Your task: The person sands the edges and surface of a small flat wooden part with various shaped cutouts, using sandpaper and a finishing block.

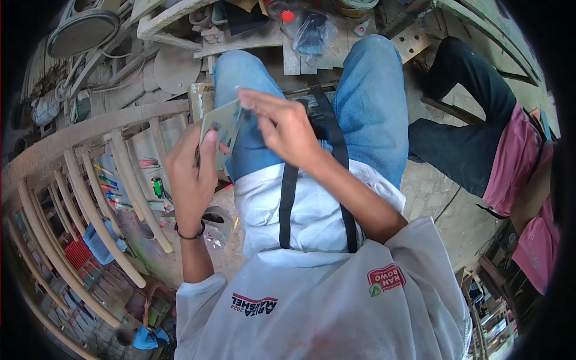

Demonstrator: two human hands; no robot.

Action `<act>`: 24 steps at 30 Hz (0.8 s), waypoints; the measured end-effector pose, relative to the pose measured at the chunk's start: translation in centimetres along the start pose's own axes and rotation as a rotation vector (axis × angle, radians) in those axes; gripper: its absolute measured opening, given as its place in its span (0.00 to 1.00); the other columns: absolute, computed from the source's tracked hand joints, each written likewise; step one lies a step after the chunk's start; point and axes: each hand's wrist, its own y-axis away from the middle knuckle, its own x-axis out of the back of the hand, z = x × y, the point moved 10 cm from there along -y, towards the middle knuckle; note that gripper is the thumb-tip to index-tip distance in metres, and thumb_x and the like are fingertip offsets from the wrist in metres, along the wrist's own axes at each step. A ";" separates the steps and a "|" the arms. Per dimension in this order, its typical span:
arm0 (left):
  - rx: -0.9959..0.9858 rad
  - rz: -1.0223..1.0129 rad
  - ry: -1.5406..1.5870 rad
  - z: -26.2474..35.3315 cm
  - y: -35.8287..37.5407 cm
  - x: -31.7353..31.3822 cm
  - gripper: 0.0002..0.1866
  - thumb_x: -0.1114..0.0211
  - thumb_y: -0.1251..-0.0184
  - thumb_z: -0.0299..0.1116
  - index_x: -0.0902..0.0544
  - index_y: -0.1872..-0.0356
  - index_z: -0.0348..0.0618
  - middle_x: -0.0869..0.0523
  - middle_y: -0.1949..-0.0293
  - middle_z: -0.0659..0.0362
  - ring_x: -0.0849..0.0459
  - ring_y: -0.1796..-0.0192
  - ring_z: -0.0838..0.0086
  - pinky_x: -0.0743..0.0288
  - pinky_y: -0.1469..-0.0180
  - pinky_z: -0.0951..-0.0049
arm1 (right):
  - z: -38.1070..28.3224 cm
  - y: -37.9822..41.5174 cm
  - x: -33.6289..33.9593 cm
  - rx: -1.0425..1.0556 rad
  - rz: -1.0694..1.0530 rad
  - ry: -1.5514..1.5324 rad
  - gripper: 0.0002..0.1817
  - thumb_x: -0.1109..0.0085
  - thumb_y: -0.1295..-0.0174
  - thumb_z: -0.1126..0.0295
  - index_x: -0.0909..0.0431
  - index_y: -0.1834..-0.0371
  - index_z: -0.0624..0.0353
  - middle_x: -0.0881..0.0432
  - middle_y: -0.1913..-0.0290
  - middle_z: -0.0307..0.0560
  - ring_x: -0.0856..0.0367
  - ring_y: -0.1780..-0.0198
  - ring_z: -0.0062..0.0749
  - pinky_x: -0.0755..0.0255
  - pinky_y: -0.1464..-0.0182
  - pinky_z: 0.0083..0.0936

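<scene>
My left hand (193, 168) grips a thin, flat pale panel (228, 123) above my left thigh. Its thumb lies on the face of the panel, and a fingertip shows near dark cut-outs or marks there. The panel is tilted, with its upper corner pointing away from me. My right hand (289, 129) reaches across to that upper corner, its fingers pressed together against the edge. Blur at the fingertips hides whether something small is pinched there. Both hands are above my jeans (246, 72), in front of a white apron-like cloth (270, 204) with black straps.
A slatted wooden bench (99, 201) stands on my left, with coloured pens (108, 180) seen through its slats. Ahead, a low wooden table (264, 45) bears a plastic bag (315, 36) and a red lid (288, 16). Another person in pink (510, 162) sits close on my right.
</scene>
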 end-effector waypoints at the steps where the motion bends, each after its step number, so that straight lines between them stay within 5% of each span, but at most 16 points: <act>1: -0.008 0.001 0.005 -0.2 -0.3 0.2 0.07 0.45 0.27 0.25 0.21 0.62 0.30 0.20 0.74 0.52 0.22 0.73 0.67 0.30 0.68 0.69 | -2.0 -0.4 0.2 -0.120 -0.021 -0.149 0.24 0.53 0.44 0.88 0.20 0.43 0.67 0.20 0.39 0.58 0.18 0.41 0.45 0.21 0.45 0.30; 5: -0.007 -0.048 -0.030 -0.8 1.0 0.3 0.08 0.44 0.28 0.25 0.19 0.59 0.30 0.18 0.72 0.53 0.23 0.73 0.70 0.30 0.67 0.70 | -3.9 -0.3 0.4 0.081 0.050 -0.146 0.23 0.52 0.44 0.88 0.19 0.45 0.68 0.20 0.39 0.58 0.17 0.41 0.46 0.22 0.42 0.32; 8: -0.014 -0.046 0.001 -0.4 0.6 0.6 0.09 0.45 0.27 0.25 0.18 0.58 0.30 0.18 0.71 0.53 0.23 0.73 0.71 0.30 0.67 0.71 | 1.3 -0.1 -0.1 -0.064 0.005 0.003 0.22 0.52 0.43 0.87 0.20 0.45 0.69 0.20 0.40 0.59 0.19 0.41 0.49 0.24 0.39 0.34; 11: 0.003 -0.061 -0.018 -1.0 0.6 0.5 0.10 0.45 0.27 0.26 0.18 0.57 0.30 0.18 0.70 0.53 0.23 0.73 0.72 0.30 0.68 0.73 | -7.2 -0.7 1.1 0.097 0.085 -0.187 0.19 0.52 0.42 0.86 0.18 0.48 0.68 0.18 0.43 0.60 0.17 0.43 0.51 0.24 0.39 0.34; 15: 0.048 -0.044 0.023 -1.2 0.7 1.4 0.11 0.46 0.27 0.27 0.18 0.56 0.30 0.16 0.69 0.54 0.21 0.70 0.74 0.30 0.67 0.76 | 3.8 0.3 0.3 -0.055 -0.066 0.172 0.18 0.50 0.43 0.87 0.17 0.51 0.68 0.17 0.45 0.58 0.17 0.44 0.49 0.23 0.40 0.34; 18: -0.005 -0.068 0.061 -1.7 0.7 1.5 0.11 0.45 0.27 0.26 0.18 0.55 0.29 0.16 0.68 0.53 0.19 0.67 0.71 0.27 0.62 0.74 | 2.4 -0.8 3.0 -0.120 0.042 0.058 0.19 0.51 0.42 0.87 0.16 0.51 0.66 0.15 0.47 0.54 0.13 0.48 0.39 0.21 0.48 0.27; 24: -0.083 -0.215 0.060 0.7 0.4 -0.2 0.11 0.40 0.30 0.26 0.21 0.53 0.30 0.15 0.65 0.52 0.15 0.65 0.71 0.24 0.59 0.73 | 1.9 -0.5 1.2 -0.176 -0.176 -0.083 0.20 0.52 0.44 0.87 0.16 0.51 0.64 0.14 0.48 0.52 0.13 0.56 0.34 0.23 0.55 0.21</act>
